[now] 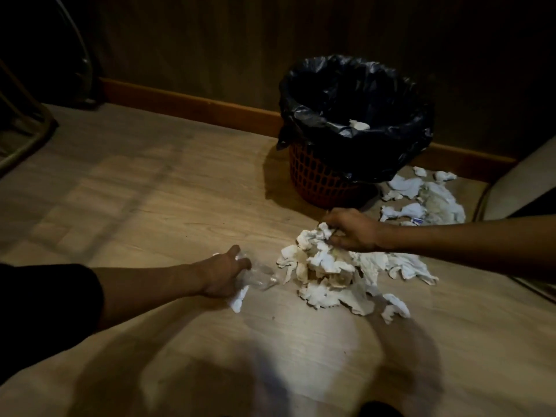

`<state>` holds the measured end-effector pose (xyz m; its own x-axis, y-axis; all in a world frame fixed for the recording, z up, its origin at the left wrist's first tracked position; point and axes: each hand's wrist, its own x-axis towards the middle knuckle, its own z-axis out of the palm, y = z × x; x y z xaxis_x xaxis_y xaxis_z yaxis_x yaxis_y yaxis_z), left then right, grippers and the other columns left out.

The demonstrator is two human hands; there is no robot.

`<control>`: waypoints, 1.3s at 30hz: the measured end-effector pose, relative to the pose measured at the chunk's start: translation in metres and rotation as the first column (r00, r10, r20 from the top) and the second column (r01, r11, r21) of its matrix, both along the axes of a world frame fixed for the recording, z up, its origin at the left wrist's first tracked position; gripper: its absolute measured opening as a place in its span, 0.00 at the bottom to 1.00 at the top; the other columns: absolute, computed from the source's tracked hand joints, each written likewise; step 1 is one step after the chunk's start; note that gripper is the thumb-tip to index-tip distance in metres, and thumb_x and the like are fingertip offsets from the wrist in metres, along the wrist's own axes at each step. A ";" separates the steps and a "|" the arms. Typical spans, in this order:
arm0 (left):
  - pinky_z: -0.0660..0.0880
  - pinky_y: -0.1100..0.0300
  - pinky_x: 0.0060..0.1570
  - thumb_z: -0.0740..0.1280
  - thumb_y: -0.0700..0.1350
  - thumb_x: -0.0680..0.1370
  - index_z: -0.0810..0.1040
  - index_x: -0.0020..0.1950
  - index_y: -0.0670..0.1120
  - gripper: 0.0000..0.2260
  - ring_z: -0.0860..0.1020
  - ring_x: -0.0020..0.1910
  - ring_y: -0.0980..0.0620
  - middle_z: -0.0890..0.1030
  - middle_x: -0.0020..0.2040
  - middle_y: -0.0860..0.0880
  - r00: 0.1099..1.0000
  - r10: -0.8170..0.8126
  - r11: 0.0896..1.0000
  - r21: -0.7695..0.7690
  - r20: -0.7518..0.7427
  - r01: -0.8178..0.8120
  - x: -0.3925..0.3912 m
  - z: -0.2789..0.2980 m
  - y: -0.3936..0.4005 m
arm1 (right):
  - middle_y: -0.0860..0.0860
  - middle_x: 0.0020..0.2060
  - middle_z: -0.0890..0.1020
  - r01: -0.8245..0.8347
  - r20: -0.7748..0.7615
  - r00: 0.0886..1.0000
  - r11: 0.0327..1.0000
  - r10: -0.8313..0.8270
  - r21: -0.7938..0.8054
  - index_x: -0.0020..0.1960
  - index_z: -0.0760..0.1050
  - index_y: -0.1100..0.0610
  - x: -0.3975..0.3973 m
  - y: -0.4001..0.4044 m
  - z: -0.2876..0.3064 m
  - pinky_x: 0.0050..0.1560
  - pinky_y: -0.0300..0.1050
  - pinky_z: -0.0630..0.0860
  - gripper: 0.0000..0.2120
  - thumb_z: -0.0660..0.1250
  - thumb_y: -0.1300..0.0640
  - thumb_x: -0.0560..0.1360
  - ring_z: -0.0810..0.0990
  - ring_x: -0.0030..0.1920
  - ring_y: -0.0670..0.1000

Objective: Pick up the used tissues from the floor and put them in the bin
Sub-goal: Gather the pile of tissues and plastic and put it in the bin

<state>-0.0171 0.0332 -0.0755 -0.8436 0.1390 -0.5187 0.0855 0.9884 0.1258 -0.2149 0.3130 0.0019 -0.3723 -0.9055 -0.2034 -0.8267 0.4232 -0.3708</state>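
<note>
A heap of crumpled white used tissues [328, 272] lies on the wooden floor in the middle right. My right hand [352, 228] rests on the heap's far edge, fingers closed on a tissue at the top. My left hand [227, 273] is low on the floor just left of the heap, closed on a white tissue and a piece of clear plastic wrap [261, 276]. A second scatter of tissues [421, 197] lies right of the bin. The red mesh bin [319, 179] with a black liner [355, 97] stands by the wall; one tissue [359, 124] shows inside it.
A dark wall with a wooden skirting board [192, 106] runs behind the bin. A pale chair seat or cushion [520, 188] juts in at the right edge. Metal furniture legs [27, 127] stand at the far left. Bare floor lies to the left and front.
</note>
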 end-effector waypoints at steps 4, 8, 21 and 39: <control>0.69 0.47 0.67 0.66 0.68 0.64 0.52 0.77 0.50 0.47 0.67 0.70 0.36 0.55 0.74 0.39 0.986 -0.139 0.981 -0.120 0.092 0.150 0.004 -0.016 0.004 | 0.52 0.46 0.79 0.106 -0.039 0.994 0.994 -0.105 0.016 0.55 0.79 0.57 -0.011 0.017 0.001 0.45 0.39 0.65 0.15 0.65 0.49 0.75 0.78 0.50 0.52; 0.70 0.49 0.65 0.66 0.58 0.72 0.54 0.77 0.45 0.39 0.66 0.69 0.38 0.55 0.75 0.36 0.983 -0.185 0.979 -0.089 -0.004 0.184 0.008 -0.021 0.008 | 0.51 0.47 0.78 0.128 -0.042 0.991 0.991 -0.127 0.030 0.59 0.78 0.54 -0.014 0.030 0.000 0.45 0.40 0.66 0.13 0.68 0.52 0.76 0.77 0.49 0.51; 0.74 0.47 0.59 0.67 0.55 0.74 0.73 0.64 0.52 0.19 0.70 0.65 0.41 0.75 0.64 0.46 0.949 -0.043 0.996 0.061 -0.313 0.066 0.010 -0.011 -0.039 | 0.55 0.50 0.82 0.147 -0.111 0.984 0.989 -0.142 0.035 0.58 0.80 0.56 -0.023 0.053 0.001 0.45 0.41 0.67 0.13 0.70 0.53 0.75 0.79 0.49 0.55; 0.76 0.51 0.60 0.75 0.48 0.70 0.56 0.76 0.51 0.40 0.73 0.64 0.39 0.58 0.72 0.44 0.980 0.076 0.928 0.374 -0.183 -0.002 -0.075 0.000 0.040 | 0.56 0.47 0.82 0.176 -0.116 0.978 0.984 -0.176 -0.008 0.54 0.80 0.57 -0.021 0.059 0.019 0.44 0.46 0.74 0.10 0.71 0.55 0.75 0.80 0.47 0.56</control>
